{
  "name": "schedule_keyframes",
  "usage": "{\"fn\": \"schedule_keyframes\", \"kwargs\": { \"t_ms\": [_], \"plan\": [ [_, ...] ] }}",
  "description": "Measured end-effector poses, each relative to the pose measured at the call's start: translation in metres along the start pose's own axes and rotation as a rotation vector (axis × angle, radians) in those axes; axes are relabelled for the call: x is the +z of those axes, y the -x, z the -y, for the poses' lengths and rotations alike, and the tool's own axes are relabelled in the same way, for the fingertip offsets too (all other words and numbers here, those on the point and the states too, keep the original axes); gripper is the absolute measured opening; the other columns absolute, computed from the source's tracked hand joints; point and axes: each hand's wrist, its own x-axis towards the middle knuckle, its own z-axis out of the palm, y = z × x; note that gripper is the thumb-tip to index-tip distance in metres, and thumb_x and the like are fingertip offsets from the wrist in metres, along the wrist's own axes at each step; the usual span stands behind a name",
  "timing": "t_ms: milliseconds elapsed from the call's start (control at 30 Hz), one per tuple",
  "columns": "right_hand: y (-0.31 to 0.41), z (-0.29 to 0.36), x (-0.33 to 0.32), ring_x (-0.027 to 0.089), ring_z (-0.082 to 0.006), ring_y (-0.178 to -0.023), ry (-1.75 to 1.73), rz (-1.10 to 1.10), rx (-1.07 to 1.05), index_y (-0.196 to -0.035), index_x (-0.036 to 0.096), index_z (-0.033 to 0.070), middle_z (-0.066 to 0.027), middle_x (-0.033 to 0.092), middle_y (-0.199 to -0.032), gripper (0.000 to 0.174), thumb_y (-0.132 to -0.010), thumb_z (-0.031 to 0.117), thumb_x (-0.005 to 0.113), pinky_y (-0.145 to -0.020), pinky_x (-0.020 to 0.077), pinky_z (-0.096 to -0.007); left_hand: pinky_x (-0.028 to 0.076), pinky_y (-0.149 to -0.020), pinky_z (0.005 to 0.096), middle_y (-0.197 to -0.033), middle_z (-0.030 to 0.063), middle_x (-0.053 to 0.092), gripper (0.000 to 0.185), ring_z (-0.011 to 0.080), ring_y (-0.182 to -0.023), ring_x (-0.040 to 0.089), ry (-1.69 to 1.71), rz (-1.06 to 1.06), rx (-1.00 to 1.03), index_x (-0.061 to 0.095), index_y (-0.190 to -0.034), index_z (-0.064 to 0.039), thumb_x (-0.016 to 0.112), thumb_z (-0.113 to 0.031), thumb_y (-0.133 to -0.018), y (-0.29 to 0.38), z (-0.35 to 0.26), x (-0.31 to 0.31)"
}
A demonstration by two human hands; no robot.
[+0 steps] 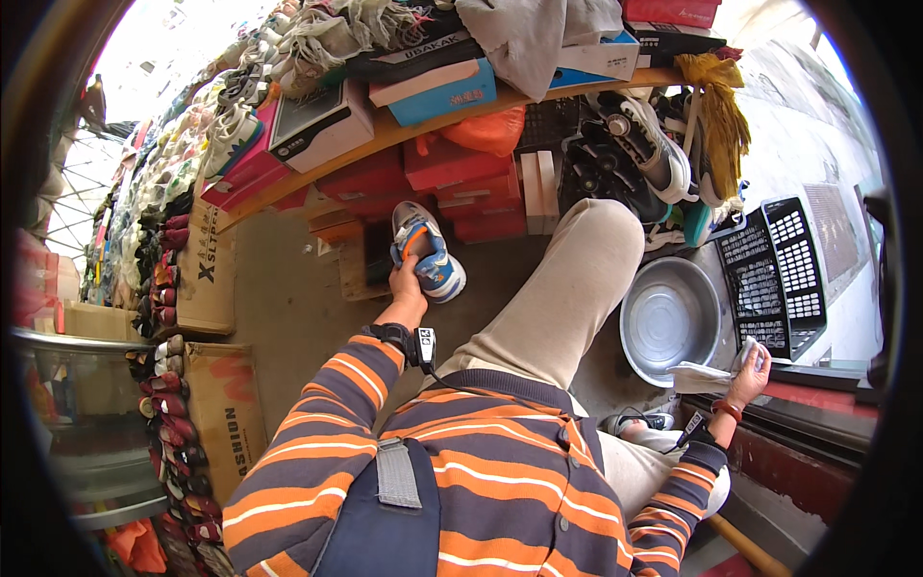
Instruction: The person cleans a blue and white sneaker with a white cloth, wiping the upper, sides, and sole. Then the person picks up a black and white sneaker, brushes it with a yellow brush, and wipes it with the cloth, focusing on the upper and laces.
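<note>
A blue, grey and white sneaker with an orange lining [430,267] is gripped by my left hand [408,288], thumb at its opening. It is held out over the floor, left of my bent knee. On the far right, my right hand [750,375] pinches a whitish cloth [699,378], whose loose end hangs by the rim of a grey metal basin [708,281]. I cannot tell whether the cloth touches that rim.
Red shoeboxes [469,195] are stacked under a wooden shelf board [404,133] that carries more boxes. A black plastic crate [793,288] stands beyond the basin. Cardboard cartons [216,411] and rows of small dark-red shoes [173,418] line the left side.
</note>
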Motion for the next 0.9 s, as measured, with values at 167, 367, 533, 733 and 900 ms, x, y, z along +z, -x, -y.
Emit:
{"fn": "schedule_keyframes", "kwargs": {
  "t_ms": [167,367,533,733,900],
  "plan": [
    [0.005,0.02,0.007,0.06,-0.0102,-0.093,-0.029,0.024,0.005,-0.11,0.066,0.004,-0.0007,0.067,-0.101,0.017,-0.102,0.019,0.065,-0.085,0.0501,-0.0252,0.053,-0.095,0.0419,-0.117,0.013,0.069,0.047,0.0277,-0.104,0.067,0.056,-0.018,-0.073,0.06,-0.127,0.0,0.075,-0.021,-0.087,-0.033,0.015,-0.013],
    [0.01,0.062,0.024,0.058,-0.0114,-0.097,0.192,-0.019,-0.028,-0.11,0.068,0.0,-0.0022,0.066,-0.105,0.019,-0.1,0.016,0.068,-0.088,0.0488,-0.027,0.053,-0.09,0.0397,-0.116,0.0105,0.069,0.049,0.024,-0.1,0.068,0.026,0.014,-0.029,0.064,-0.125,0.001,0.081,-0.025,-0.086,-0.068,0.027,-0.014],
    [0.009,0.095,0.05,0.056,-0.0044,-0.088,-0.021,0.054,-0.047,-0.107,0.068,0.005,0.0039,0.063,-0.097,0.012,-0.099,0.014,0.068,-0.081,0.0471,-0.0198,0.052,-0.085,0.0326,-0.111,0.0081,0.072,0.047,0.0186,-0.095,0.068,-0.255,-0.065,0.174,0.068,-0.119,0.002,0.083,-0.027,-0.085,-0.075,0.022,-0.035],
    [0.009,0.117,0.079,0.057,-0.0044,-0.088,-0.056,0.091,-0.049,-0.106,0.069,0.005,0.0036,0.065,-0.097,0.011,-0.099,0.013,0.069,-0.079,0.0477,-0.02,0.049,-0.085,0.0316,-0.109,0.0069,0.072,0.04,0.0162,-0.094,0.065,-0.536,0.03,0.271,0.069,-0.118,0.002,0.08,-0.022,-0.088,-0.083,0.006,-0.054],
    [0.015,0.12,0.09,0.058,-0.0052,-0.087,-0.026,0.11,-0.056,-0.105,0.069,0.005,0.0029,0.066,-0.095,0.013,-0.098,0.015,0.07,-0.079,0.0479,-0.0208,0.05,-0.085,0.031,-0.113,0.0067,0.07,0.042,0.0178,-0.1,0.065,-0.604,0.164,0.123,0.066,-0.124,0.0,0.077,-0.017,-0.087,-0.088,-0.004,-0.063]
  ]
}}
